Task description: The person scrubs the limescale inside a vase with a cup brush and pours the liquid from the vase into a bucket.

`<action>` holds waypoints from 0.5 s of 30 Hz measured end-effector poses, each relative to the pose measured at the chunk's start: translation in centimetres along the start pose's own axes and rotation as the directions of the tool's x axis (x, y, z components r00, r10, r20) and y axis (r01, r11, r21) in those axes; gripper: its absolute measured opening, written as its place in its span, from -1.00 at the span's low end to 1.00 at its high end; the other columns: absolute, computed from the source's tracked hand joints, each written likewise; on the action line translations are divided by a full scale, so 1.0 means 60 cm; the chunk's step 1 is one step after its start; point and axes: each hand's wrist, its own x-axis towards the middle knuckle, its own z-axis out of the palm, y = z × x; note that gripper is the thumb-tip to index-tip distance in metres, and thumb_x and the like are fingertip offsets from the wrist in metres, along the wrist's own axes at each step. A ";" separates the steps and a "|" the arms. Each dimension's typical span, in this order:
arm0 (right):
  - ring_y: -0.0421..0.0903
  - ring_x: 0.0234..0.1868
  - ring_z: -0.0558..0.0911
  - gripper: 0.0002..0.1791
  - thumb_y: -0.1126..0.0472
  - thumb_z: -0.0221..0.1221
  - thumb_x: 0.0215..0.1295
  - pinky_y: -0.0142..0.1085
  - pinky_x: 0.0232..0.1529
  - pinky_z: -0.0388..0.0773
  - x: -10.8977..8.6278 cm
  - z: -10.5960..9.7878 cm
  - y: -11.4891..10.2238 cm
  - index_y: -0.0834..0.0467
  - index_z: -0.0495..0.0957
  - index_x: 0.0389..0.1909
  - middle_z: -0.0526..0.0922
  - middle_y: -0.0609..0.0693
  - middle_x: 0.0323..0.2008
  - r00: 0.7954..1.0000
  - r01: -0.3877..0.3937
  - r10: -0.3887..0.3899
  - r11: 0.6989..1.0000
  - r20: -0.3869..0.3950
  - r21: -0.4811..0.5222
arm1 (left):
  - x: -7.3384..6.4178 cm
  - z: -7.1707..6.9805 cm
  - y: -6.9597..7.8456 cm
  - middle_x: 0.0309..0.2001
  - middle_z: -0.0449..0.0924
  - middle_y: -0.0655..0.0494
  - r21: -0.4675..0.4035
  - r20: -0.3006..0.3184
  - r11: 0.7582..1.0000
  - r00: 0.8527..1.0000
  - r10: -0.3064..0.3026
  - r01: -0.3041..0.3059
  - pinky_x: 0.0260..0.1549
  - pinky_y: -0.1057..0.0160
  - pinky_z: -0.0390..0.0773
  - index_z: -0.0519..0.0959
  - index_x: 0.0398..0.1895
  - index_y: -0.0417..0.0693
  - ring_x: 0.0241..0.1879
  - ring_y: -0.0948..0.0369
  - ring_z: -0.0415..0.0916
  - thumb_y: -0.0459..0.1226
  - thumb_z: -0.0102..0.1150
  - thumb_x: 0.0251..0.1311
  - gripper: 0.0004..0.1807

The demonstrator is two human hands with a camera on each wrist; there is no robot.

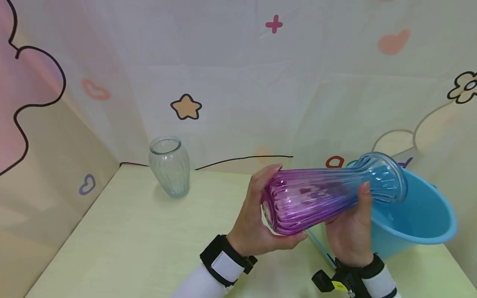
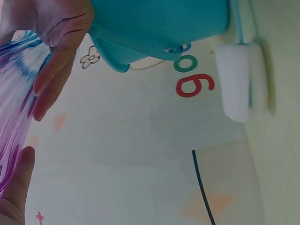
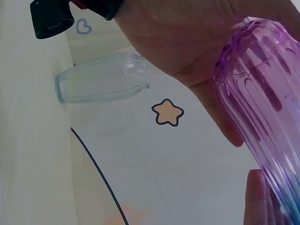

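Observation:
A ribbed glass vase [image 1: 313, 196], purple at its base and blue toward its flared mouth, is held tilted nearly on its side above the table. My left hand [image 1: 262, 219] grips the base end, thumb below and fingers at the upper edge. Under the neck, my right hand [image 1: 350, 231] holds the vase with the thumb up across its near side. The vase's mouth points right, overlapping the blue bucket [image 1: 417, 240] in the head view. In the right wrist view, the purple base [image 3: 262, 70] lies against the left palm.
A clear ribbed glass vase [image 1: 169, 169] stands upright at the table's back left. Beside the bucket lies a brush with a white head [image 2: 233, 82] and a thin blue handle [image 1: 320, 248]. A printed cloth backdrop [image 1: 231, 82] rises behind the pale table [image 1: 123, 248].

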 end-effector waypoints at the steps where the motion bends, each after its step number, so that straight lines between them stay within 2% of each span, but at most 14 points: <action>1: -0.02 0.36 0.39 -0.14 -0.29 0.15 0.41 -0.19 0.26 0.61 -0.001 0.001 0.000 -0.14 -0.05 0.54 0.30 0.03 0.34 1.000 -0.007 0.007 1.000 0.014 -0.001 | 0.005 0.001 0.000 0.42 0.16 -0.24 -0.017 -0.007 1.000 1.000 0.003 -0.004 0.32 0.04 0.54 -0.05 0.54 -0.10 0.39 -0.05 0.31 -0.25 0.70 -0.40 0.39; 4: -0.06 0.32 0.45 -0.13 -0.28 0.17 0.41 -0.21 0.27 0.61 -0.005 0.003 0.005 -0.11 -0.05 0.54 0.35 0.03 0.30 0.999 -0.012 0.011 1.000 0.048 0.027 | 0.018 0.006 0.002 0.40 0.17 -0.25 -0.054 -0.032 0.998 0.999 0.012 -0.013 0.28 0.06 0.56 -0.04 0.53 -0.12 0.35 -0.05 0.34 -0.27 0.68 -0.42 0.38; 10: -0.04 0.47 0.28 -0.05 -0.24 0.29 0.32 -0.19 0.43 0.44 -0.007 0.010 0.022 -0.08 -0.02 0.54 0.30 0.02 0.40 0.995 0.019 -0.029 0.994 0.094 0.106 | 0.042 0.019 0.010 0.34 0.24 -0.27 -0.037 -0.091 0.999 0.996 0.023 -0.026 0.24 0.12 0.59 0.01 0.50 -0.18 0.30 -0.01 0.38 -0.26 0.69 -0.46 0.37; 15: 0.00 0.49 0.33 -0.04 -0.17 0.33 0.31 -0.10 0.44 0.46 -0.002 0.016 0.024 -0.12 -0.02 0.56 0.33 0.05 0.43 0.987 0.058 -0.090 0.971 0.129 0.232 | 0.049 0.027 0.015 0.35 0.24 -0.21 -0.035 -0.067 0.999 0.998 -0.016 0.014 0.25 0.19 0.58 0.02 0.51 -0.14 0.32 0.03 0.36 -0.27 0.70 -0.42 0.35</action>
